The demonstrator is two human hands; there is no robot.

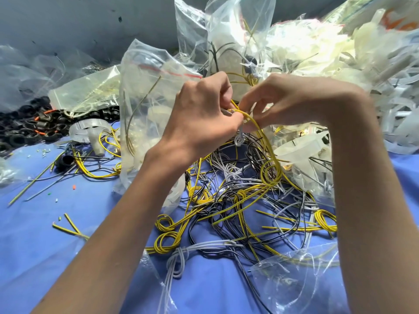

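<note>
We see a yellow wire (pixel 264 137) with a fine dark stripe. We also find black wires (pixel 217 207) and pale grey wires (pixel 179 259); our cloth (pixel 45 245) is plain blue.

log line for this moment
left hand: pinches yellow wires | right hand: pinches yellow wires | under: wire pile on blue cloth

Head cam only, one view. Sitting above and behind wire tangle (pixel 238 200), facing forward and down onto it. Running close: forearms entering from bottom edge, left hand (pixel 204 114) and right hand (pixel 283 103) meeting on yellow wire (pixel 260 132) just above tangle, filling centre. Wide lens bowing edges. Grey wall (pixel 90 23) closing view beyond tangle.
</note>
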